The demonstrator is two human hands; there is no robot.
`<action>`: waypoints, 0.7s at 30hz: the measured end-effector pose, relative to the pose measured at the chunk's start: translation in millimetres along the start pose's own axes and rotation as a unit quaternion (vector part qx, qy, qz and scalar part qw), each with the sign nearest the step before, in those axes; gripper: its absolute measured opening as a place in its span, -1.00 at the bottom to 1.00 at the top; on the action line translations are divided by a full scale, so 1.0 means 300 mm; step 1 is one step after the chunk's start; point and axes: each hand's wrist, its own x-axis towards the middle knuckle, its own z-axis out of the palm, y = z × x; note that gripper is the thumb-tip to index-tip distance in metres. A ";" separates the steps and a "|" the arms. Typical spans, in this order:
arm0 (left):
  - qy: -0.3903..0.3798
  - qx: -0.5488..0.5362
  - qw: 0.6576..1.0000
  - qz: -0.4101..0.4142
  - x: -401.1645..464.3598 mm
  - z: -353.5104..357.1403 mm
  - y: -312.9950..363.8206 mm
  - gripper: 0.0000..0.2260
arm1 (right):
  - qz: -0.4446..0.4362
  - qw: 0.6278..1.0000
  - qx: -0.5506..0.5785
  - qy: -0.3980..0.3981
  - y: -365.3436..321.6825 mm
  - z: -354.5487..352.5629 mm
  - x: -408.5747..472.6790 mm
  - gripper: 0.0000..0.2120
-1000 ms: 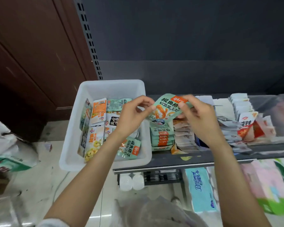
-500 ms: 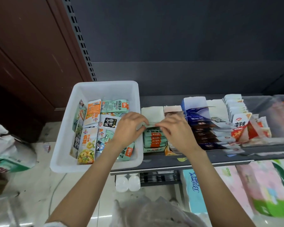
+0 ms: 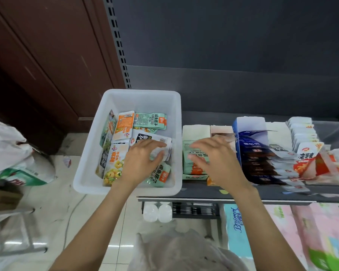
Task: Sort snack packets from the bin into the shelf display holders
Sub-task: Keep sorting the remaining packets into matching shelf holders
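A white plastic bin (image 3: 125, 93) sits at the shelf's left end with several snack packets in it: orange (image 3: 124, 125), mint green (image 3: 152, 120), yellow-printed (image 3: 115, 163) and white ones. My left hand (image 3: 143, 161) reaches into the bin, its fingers and thumb closing on a white packet (image 3: 161, 151). Right of the bin, a cardboard display holder (image 3: 195, 131) carries a stack of mint-green packets (image 3: 194, 165). My right hand (image 3: 213, 159) hovers just over that stack with loose, spread fingers, holding nothing.
Further right on the dark shelf (image 3: 203, 194) stand a blue display box (image 3: 245, 126) of dark packets, rows of white packets (image 3: 301, 130) and red-orange packets (image 3: 311, 161). Tissue packs (image 3: 237, 231) fill the shelf below. White bags (image 3: 12, 153) lie on the floor at left.
Both hands lowered a mint-green packet onto the stack in the holder. My left hand then moved left into the bin onto a white packet, and my right hand let go.
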 end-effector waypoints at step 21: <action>-0.199 -0.138 0.966 -0.091 0.018 -0.054 -0.207 -0.75 | 0.133 0.977 0.153 -0.068 -0.253 0.174 0.206 -0.87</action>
